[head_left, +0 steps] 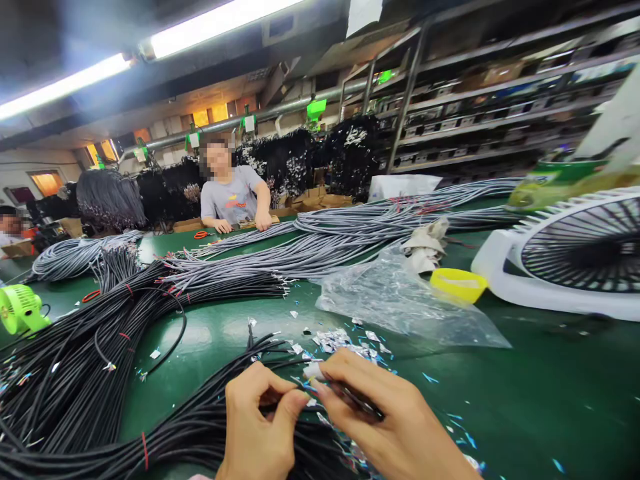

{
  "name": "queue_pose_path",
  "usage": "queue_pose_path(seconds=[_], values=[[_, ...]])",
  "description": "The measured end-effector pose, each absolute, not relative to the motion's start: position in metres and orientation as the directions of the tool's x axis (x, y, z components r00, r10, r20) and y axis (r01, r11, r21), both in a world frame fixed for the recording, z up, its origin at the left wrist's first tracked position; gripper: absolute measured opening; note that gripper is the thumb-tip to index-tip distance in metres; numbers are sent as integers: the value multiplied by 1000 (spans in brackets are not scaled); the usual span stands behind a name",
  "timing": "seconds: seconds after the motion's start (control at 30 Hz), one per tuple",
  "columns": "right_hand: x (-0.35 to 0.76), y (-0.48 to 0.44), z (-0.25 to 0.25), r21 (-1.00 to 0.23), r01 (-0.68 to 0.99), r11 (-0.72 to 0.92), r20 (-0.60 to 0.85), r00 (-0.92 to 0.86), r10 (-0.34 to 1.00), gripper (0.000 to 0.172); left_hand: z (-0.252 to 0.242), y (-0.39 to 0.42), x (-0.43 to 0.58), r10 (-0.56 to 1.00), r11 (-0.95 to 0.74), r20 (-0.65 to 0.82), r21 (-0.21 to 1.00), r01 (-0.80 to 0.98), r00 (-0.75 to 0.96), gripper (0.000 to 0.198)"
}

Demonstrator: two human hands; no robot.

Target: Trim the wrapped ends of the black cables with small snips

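My left hand (263, 420) pinches the end of a black cable between thumb and forefinger. Thin coloured wires (304, 385) stick out of that end toward my right hand (380, 413). In the closed fingers of my right hand lies a slim dark tool (357, 400), mostly hidden, its kind unclear. Something white (313, 371) shows at the right forefinger's tip, close to the wires. Under and beside my left hand runs a bundle of black cables (195, 407), bound by a red tie (145, 450). Foil scraps (340, 341) and blue wire bits lie just beyond my hands.
Black cables (100, 333) and long grey cables (300, 243) cross the green table (540, 400). A clear plastic bag (390, 293), yellow bowl (457, 285) and white fan (500, 273) stand right. A green fan (23, 308) is left. Another person (233, 193) works across the table.
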State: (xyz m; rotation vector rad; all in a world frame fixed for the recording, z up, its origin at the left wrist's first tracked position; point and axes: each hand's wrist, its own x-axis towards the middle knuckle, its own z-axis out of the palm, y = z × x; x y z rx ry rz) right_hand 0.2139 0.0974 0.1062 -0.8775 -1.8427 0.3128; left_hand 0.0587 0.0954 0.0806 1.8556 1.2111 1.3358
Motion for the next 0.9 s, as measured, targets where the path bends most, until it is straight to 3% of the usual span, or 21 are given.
queue_pose_path(seconds=[0.23, 0.37, 0.5, 0.6, 0.67, 0.73, 0.8, 0.9], values=[[215, 98, 101, -540, 466, 700, 698, -217, 683, 18, 85, 91, 64, 887, -446, 457, 815, 371, 65, 21], [213, 98, 103, -602, 483, 636, 618, -222, 754, 17, 90, 90, 67, 886, -441, 462, 820, 365, 31, 21], [210, 98, 110, -796, 384, 468, 438, -168, 883, 20, 90, 90, 67, 888, -438, 458, 819, 370, 38, 21], [210, 100, 117, -970, 170, 172, 140, -182, 973, 13, 93, 91, 64, 865, -496, 483, 786, 370, 133, 25], [211, 102, 122, -995, 10, -102, -101, -295, 950, 7, 96, 91, 62, 841, -542, 485, 752, 376, 242, 34], [211, 104, 124, -948, -84, -308, -244, -429, 870, 8, 100, 91, 59, 822, -565, 462, 734, 376, 333, 47], [209, 105, 124, -926, -94, -365, -278, -485, 829, 9, 104, 91, 57, 824, -553, 431, 750, 362, 367, 55], [205, 103, 121, -977, -17, -215, -193, -373, 908, 9, 105, 93, 55, 867, -486, 397, 809, 330, 303, 60]])
